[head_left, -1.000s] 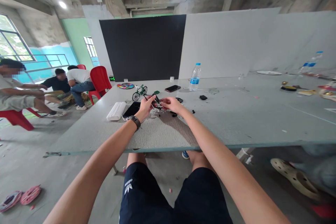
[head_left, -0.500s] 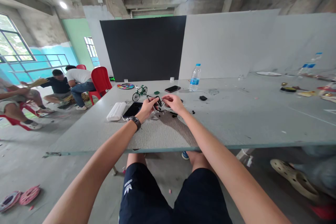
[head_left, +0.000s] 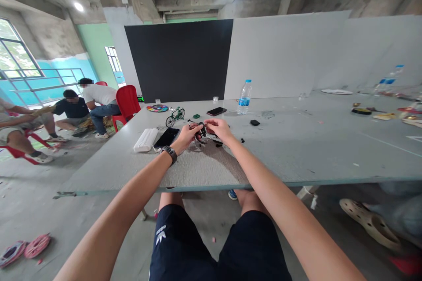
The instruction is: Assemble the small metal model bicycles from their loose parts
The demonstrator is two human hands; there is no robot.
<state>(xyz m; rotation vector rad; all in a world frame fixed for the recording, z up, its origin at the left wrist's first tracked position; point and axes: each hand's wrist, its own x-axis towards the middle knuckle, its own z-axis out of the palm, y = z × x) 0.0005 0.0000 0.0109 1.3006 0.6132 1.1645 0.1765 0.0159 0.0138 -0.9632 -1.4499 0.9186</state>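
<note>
My left hand [head_left: 185,136], with a dark watch [head_left: 170,154] on its wrist, is closed on a small black model bicycle [head_left: 201,133], partly hidden by the fingers. My right hand [head_left: 220,129] is pinched at the bicycle's right side; whatever its fingertips hold is too small to make out. Beneath the hands, small black parts [head_left: 217,143] lie on the grey table [head_left: 283,153]. A finished-looking green model bicycle [head_left: 175,117] stands just beyond my left hand.
Left of my hands lie a white box-shaped device [head_left: 145,139] and a dark-screened phone [head_left: 166,138]. Farther back are another phone [head_left: 216,111], a water bottle [head_left: 244,97], a colourful round disc [head_left: 157,108] and a black object [head_left: 255,122]. People sit near a red chair [head_left: 128,102].
The black model bicycle has turned and shifted slightly between my hands. Both hands keep nearly the same place over the table.
</note>
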